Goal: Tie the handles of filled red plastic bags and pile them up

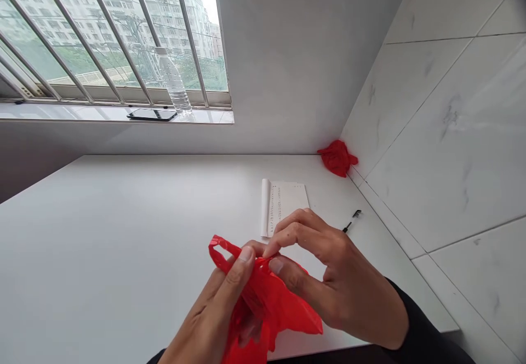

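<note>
A thin red plastic bag (283,303) hangs between my two hands above the table's front edge. One loop handle of it sticks up at the left. My left hand (222,298) grips the bag near its top, thumb pressed over the plastic. Some of its fingers show blurrily through or behind the bag lower down. My right hand (324,265) pinches the bag's upper edge between thumb and forefinger, close to the left thumb. The other right fingers are curled above.
On the white table (123,232) lie an open notepad (287,194) with writing and a black-and-clear pen (352,221). A crumpled red bag (337,158) sits in the far right corner. A water bottle (176,84) and a dark phone-like slab (152,114) rest on the windowsill. Tiled wall (460,150) borders the right.
</note>
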### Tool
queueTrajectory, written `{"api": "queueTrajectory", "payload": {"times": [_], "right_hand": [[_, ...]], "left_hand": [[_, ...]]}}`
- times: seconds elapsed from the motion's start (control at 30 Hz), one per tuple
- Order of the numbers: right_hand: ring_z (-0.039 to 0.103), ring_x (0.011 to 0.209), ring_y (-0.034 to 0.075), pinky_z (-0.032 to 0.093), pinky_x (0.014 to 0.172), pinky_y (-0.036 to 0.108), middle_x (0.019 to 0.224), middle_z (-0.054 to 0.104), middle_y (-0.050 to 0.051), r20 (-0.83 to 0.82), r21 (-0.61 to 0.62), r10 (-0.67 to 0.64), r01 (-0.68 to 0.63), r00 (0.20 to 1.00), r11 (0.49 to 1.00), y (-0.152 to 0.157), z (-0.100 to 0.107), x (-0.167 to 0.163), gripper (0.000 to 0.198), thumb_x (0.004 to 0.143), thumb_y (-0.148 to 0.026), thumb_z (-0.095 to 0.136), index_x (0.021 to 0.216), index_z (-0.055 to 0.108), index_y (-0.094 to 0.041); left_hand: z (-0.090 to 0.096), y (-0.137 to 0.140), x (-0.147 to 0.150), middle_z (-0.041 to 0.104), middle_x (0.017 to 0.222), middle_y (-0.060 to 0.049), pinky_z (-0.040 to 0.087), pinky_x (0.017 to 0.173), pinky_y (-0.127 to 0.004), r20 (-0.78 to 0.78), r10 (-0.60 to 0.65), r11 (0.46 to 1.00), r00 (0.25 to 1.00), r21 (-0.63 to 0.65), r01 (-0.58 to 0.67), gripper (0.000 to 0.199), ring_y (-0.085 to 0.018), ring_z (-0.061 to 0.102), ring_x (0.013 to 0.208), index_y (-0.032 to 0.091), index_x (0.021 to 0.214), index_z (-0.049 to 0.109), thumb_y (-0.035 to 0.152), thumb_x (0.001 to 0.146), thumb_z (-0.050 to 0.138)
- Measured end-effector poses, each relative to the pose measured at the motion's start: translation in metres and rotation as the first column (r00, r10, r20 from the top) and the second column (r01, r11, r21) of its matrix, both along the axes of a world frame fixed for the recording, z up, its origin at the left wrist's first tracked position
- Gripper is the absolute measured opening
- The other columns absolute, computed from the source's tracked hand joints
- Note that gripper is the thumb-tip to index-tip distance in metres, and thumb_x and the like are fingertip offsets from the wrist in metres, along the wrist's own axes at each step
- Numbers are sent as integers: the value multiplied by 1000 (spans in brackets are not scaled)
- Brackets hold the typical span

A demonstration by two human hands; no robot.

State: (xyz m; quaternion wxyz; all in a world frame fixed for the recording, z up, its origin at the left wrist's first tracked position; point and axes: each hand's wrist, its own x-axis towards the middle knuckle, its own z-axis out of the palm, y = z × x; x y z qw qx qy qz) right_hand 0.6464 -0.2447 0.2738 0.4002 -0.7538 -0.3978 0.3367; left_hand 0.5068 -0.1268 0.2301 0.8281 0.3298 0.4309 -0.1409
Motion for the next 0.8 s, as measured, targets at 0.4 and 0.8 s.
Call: {"api": "queueTrajectory", "payload": {"times": [0.4, 0.8], "right_hand": [[39, 140, 29, 37, 116, 45, 137, 56, 7, -103, 20, 127, -126, 986, 992, -9, -23, -7, 66, 70, -37, 87, 127, 55, -26], [49, 61, 13, 46, 65, 29, 68, 52, -4, -441, -202, -82, -10, 894, 979, -15, -50, -11, 39, 104, -42, 41, 138, 51, -25]], "left_hand": [[-16, 27, -4, 66, 81, 0, 51, 65, -18, 442, -222, 975, 869, 87, 205, 12, -10, 61, 72, 24, 85, 65, 33, 92, 64], [-43, 11, -15, 57, 112, -4, 53, 70, -16, 219, -452, 308, 865, 948, -79, 30, -10, 61, 89, 26, 120, 52, 13, 93, 53]]}}
